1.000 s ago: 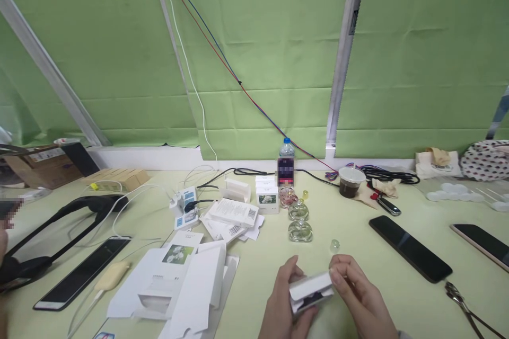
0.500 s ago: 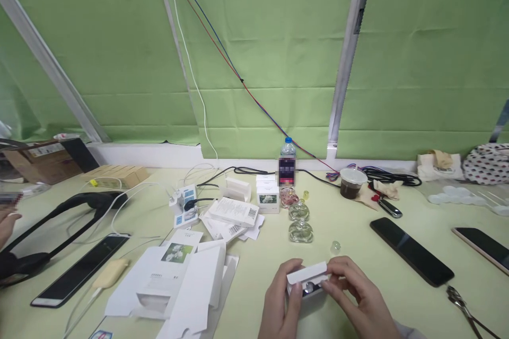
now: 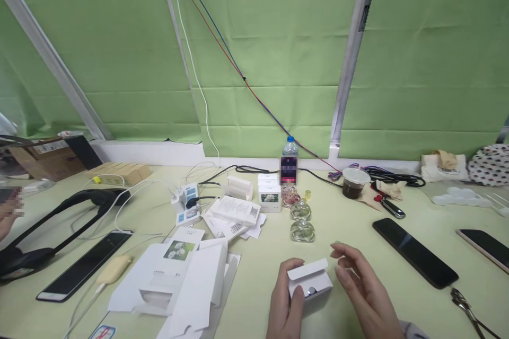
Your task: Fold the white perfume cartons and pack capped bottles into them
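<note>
**One small white box grasped by the left hand, right hand released**

At the left edge, a co-worker's hand is partly seen. A black looped band and a white-edged phone are laid on the counter, and beside them unfolded white cartons are spread. Farther right, a power strip is set beside piled white packs. One pink bottle and two clear glass bottles are lined up. Nearer, the small white box is clasped between the left thumb and fingers, its flap raised, a shiny piece seen inside. Just beside it, the right hand is held free, thumb and fingers parted. At right, a lidded cup and a black phone are placed.
</note>
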`<state>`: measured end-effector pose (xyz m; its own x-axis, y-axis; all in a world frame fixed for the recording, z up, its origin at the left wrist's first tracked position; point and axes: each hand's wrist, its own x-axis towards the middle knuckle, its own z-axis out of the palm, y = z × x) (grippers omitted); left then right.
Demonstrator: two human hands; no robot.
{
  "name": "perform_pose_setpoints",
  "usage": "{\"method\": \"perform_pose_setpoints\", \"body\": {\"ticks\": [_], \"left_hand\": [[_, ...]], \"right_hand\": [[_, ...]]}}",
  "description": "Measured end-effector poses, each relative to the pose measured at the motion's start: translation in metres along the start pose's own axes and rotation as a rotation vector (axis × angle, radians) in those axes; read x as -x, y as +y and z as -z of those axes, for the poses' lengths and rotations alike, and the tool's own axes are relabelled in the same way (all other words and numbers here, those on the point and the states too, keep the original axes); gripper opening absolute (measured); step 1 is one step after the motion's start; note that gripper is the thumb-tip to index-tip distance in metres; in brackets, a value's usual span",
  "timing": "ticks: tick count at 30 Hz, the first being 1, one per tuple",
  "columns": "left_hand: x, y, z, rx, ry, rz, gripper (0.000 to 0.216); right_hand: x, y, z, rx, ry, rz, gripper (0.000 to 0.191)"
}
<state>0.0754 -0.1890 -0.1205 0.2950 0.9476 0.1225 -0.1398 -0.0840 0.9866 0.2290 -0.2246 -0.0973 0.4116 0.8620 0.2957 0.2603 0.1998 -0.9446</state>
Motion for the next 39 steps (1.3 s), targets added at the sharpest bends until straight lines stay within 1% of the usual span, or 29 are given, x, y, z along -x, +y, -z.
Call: {"method": "perform_pose_setpoints", "body": {"ticks": [2,4,6,8,11,13,16,18,21,24,26,30,33,35,39], "left_hand": [[0.000,0.000,0.000,0.004,-0.009,0.003,0.043],[0.000,0.002,0.001,0.019,-0.037,0.006,0.042],[-0.001,0.003,0.001,0.036,-0.069,0.007,0.042],[-0.002,0.003,0.002,0.042,-0.085,0.006,0.041],[-0.002,0.001,0.003,0.040,-0.080,0.007,0.042],[-0.002,-0.002,0.003,0.046,-0.081,0.008,0.044],[-0.002,-0.005,0.002,0.071,-0.059,0.001,0.044],[-0.002,-0.007,0.001,0.077,-0.022,-0.047,0.043],[-0.003,-0.011,-0.001,0.045,-0.009,-0.123,0.044],[-0.003,-0.015,-0.003,0.015,-0.033,-0.147,0.048],[-0.003,-0.016,-0.004,-0.007,-0.031,-0.157,0.051],[-0.002,-0.017,-0.005,-0.020,-0.024,-0.165,0.054],[-0.002,-0.016,-0.005,0.014,-0.042,-0.147,0.056],[-0.002,-0.015,-0.006,0.041,-0.052,-0.132,0.055],[-0.002,-0.013,-0.007,0.082,-0.044,-0.120,0.056]], "right_hand": [[-0.004,-0.001,0.003,0.091,-0.070,0.103,0.022],[-0.008,0.000,0.008,0.207,-0.170,0.246,0.018],[-0.012,0.002,0.013,0.328,-0.265,0.378,0.022],[-0.016,0.005,0.017,0.410,-0.334,0.449,0.030],[-0.018,0.008,0.020,0.418,-0.388,0.431,0.039],[-0.017,0.009,0.020,0.396,-0.404,0.397,0.041],[-0.015,0.007,0.021,0.377,-0.390,0.334,0.034],[-0.014,0.004,0.022,0.377,-0.393,0.321,0.026],[-0.014,0.001,0.022,0.380,-0.460,0.330,0.022],[-0.014,-0.001,0.018,0.291,-0.529,0.342,0.030],[-0.014,-0.001,0.015,0.236,-0.543,0.356,0.031],[-0.015,-0.002,0.011,0.277,-0.568,0.356,0.036],[-0.014,-0.002,0.011,0.335,-0.581,0.385,0.037],[-0.014,-0.003,0.011,0.391,-0.546,0.427,0.038],[-0.015,-0.008,0.009,0.586,-0.485,0.621,0.036]]}}
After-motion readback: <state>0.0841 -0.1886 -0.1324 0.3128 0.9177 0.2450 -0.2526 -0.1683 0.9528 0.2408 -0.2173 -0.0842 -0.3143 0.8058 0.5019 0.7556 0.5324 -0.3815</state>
